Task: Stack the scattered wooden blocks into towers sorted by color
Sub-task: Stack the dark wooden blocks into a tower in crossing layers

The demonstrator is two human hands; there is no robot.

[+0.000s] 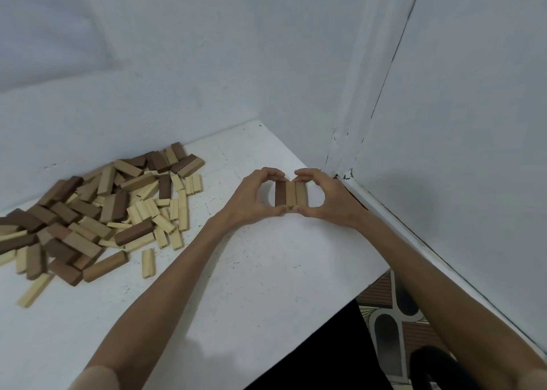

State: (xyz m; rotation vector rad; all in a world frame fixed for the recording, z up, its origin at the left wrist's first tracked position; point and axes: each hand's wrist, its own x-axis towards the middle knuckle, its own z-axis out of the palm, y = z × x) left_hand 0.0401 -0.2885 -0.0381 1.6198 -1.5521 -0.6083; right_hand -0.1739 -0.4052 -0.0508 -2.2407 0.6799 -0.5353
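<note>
Head view, the only one: white table (266, 286) pushed into a corner between two pale walls (207, 64); paint is cracked along the corner seam.

Row of three blocks (291, 193) sits right of table centre, near the corner; long sides touching, ends pointing away from the camera. Left to right: dark brown block (280, 193); mid-tan block (291, 195); lighter tan block (300, 192).

Left hand (251, 195) is curled round the row's left side; fingertips on the far end, thumb on the near end. Right hand (322, 195) mirrors it on the right side; fingers hooked over the far end, thumb pressed at the near end. The two thumbs nearly meet at the near end of the row; both hands grasp the same row, neither is slack. Row looks to rest on the table; can't confirm contact from this angle.

Pile of blocks (97, 209) lies well apart on the left, up against the back wall; dark brown, mid-brown and pale pieces jumbled, lying flat and crossed over each other. At its near edge: stray pale block (148, 262) on its own; mid-brown block (105, 265) just left of it; outlying pale block (32, 292) furthest toward the camera.

Lower right, past the table edge: patterned floor (390, 330); dark cloth (310, 357).
</note>
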